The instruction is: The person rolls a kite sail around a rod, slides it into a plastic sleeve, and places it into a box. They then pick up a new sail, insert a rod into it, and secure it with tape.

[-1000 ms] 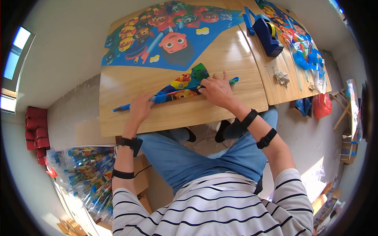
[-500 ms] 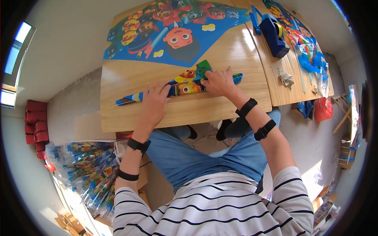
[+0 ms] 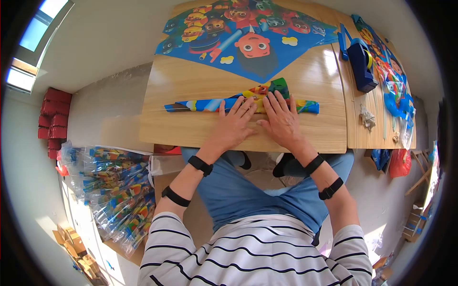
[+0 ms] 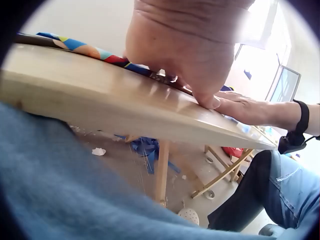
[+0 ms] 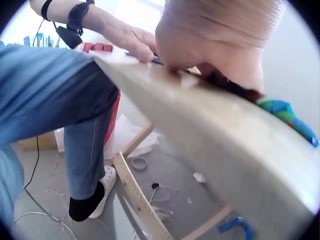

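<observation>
A brightly printed cartoon sheet, rolled into a long narrow bundle (image 3: 202,105), lies across the front part of the wooden table (image 3: 191,131). One green corner (image 3: 280,86) of it sticks out on the far side, unrolled. My left hand (image 3: 232,126) rests on the middle of the bundle with fingers stretched forward. Just to its right, my right hand (image 3: 282,123) lies palm down with straight fingers over the roll. The thumbs come close together at the near side. From the right wrist, the bundle's blue and green end (image 5: 287,114) shows past the hand.
A large flat cartoon sheet (image 3: 255,64) covers the table's far side. At right stand a blue tape dispenser (image 3: 360,66), crumpled paper (image 3: 367,118) and thin rods. Plastic-wrapped printed bundles (image 3: 119,186) lie at lower left; red boxes (image 3: 53,119) are stacked by the wall.
My left hand has slid right along the bundle to beside the right hand. The right hand has flattened from a grasp near the right end. The bundle now lies straighter and more tightly rolled.
</observation>
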`<state>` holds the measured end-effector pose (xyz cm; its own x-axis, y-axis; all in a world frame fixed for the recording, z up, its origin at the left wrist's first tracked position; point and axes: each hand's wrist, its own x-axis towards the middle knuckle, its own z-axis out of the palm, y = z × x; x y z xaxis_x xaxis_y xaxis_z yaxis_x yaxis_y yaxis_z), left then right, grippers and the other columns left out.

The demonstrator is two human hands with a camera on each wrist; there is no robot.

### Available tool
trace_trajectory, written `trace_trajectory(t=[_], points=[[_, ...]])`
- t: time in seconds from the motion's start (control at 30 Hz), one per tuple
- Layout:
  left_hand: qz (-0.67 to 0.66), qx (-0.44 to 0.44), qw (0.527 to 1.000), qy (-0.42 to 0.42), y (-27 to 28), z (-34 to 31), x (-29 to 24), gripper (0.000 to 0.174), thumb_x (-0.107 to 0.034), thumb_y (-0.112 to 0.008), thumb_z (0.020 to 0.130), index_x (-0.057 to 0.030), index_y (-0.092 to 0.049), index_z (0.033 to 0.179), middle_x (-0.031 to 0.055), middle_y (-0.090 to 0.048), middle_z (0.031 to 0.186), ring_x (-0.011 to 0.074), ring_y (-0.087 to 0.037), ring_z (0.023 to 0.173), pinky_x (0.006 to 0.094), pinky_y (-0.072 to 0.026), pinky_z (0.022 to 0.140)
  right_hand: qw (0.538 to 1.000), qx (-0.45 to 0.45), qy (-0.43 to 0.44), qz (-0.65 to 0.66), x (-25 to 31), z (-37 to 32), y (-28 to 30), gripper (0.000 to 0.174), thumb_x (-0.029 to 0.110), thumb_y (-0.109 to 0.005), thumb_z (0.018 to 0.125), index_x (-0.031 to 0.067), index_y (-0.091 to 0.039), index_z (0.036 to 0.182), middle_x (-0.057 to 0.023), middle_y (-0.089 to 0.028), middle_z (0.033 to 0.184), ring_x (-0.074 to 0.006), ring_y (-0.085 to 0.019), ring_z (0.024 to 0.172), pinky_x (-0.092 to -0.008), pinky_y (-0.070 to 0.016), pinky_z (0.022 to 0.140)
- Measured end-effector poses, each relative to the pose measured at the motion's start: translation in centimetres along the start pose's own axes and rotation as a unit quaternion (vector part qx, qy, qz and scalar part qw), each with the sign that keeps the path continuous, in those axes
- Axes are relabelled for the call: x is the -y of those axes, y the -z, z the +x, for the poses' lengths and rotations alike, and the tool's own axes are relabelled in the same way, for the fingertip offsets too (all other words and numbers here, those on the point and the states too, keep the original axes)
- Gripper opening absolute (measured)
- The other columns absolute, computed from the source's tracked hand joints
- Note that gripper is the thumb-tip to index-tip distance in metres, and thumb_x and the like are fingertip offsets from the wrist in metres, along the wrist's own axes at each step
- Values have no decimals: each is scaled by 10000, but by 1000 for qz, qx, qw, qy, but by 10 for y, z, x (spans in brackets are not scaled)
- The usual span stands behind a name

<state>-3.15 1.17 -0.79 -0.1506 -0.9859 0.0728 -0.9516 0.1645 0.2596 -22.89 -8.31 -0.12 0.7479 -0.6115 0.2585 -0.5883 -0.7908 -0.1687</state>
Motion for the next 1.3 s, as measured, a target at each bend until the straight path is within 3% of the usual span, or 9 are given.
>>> trace_trajectory(t=[0.2, 0.37, 0.5, 0.6, 0.7, 0.8, 0.93, 1.13, 1.3], points=[[1, -11, 999, -33, 6, -17, 42, 816, -480, -605, 936, -157, -274, 1608, 30, -254, 1674, 233, -226, 1544, 630, -85, 1212, 1000, 12, -5, 8, -5, -8, -14, 767, 433, -656, 910, 3, -429, 1503, -157, -370, 1605, -286, -286, 1519, -583, -152, 1228], [88, -25, 992, 83, 30, -63, 114, 797, -468, -604, 950, -147, -282, 1606, 42, -295, 1659, 238, -226, 1546, 630, -141, 1206, 1000, 13, 3, 17, -2, -6, -10, 758, 443, -645, 917, -5, -439, 1492, -166, -373, 1600, -293, -300, 1513, -595, -152, 1224], [205, -8, 955, 214, 50, -92, 148, 768, -411, -634, 948, -108, -324, 1582, 83, -348, 1630, 287, -283, 1515, 626, -202, 1182, 1000, 4, -7, 21, -3, -11, -10, 748, 460, -624, 930, -9, -444, 1486, -171, -375, 1597, -306, -294, 1513, -605, -150, 1221], [146, -131, 968, 156, 63, -77, 106, 714, -364, -669, 928, -75, -410, 1528, 93, -399, 1592, 321, -349, 1461, 621, -246, 1156, 1000, -2, -18, 24, -3, -12, -13, 750, 480, -607, 938, -6, -444, 1486, -171, -370, 1600, -308, -287, 1514, -609, -145, 1222], [-16, -81, 996, 30, 31, -42, 67, 642, -321, -704, 897, -73, -505, 1455, 92, -455, 1538, 327, -407, 1401, 594, -288, 1133, 1000, 6, -18, 18, -4, -11, -17, 761, 504, -600, 937, 3, -444, 1488, -165, -359, 1608, -305, -281, 1517, -612, -139, 1224], [43, -66, 997, 24, 18, -17, 24, 569, -292, -717, 883, -83, -570, 1391, 91, -509, 1477, 312, -432, 1376, 555, -300, 1132, 1000, 1, -15, 4, -6, -11, -17, 778, 524, -600, 930, 11, -441, 1493, -155, -369, 1603, -303, -288, 1514, -615, -136, 1225], [27, -103, 993, 43, 12, -12, 22, 548, -275, -720, 877, -105, -586, 1381, 81, -555, 1422, 296, -462, 1336, 527, -311, 1118, 999, -28, -13, 11, -7, -13, -14, 762, 496, -641, 908, 22, -464, 1478, -135, -415, 1572, -303, -317, 1495, -623, -135, 1222], [34, -119, 991, 59, 11, -4, 24, 484, -237, -711, 882, -105, -614, 1338, 65, -597, 1353, 292, -504, 1263, 521, -329, 1083, 996, -66, -51, -6, -40, -20, -5, 620, 318, -750, 834, 52, -573, 1365, -104, -530, 1447, -302, -442, 1394, -661, -190, 1192], [41, -159, 985, 53, 10, 5, 21, 371, -181, -699, 886, -89, -673, 1244, 79, -646, 1258, 293, -547, 1180, 469, -363, 1048, 995, -70, -36, -55, -75, -26, -2, 504, 231, -747, 827, 54, -628, 1284, -73, -603, 1301, -287, -524, 1294, -668, -246, 1168]])
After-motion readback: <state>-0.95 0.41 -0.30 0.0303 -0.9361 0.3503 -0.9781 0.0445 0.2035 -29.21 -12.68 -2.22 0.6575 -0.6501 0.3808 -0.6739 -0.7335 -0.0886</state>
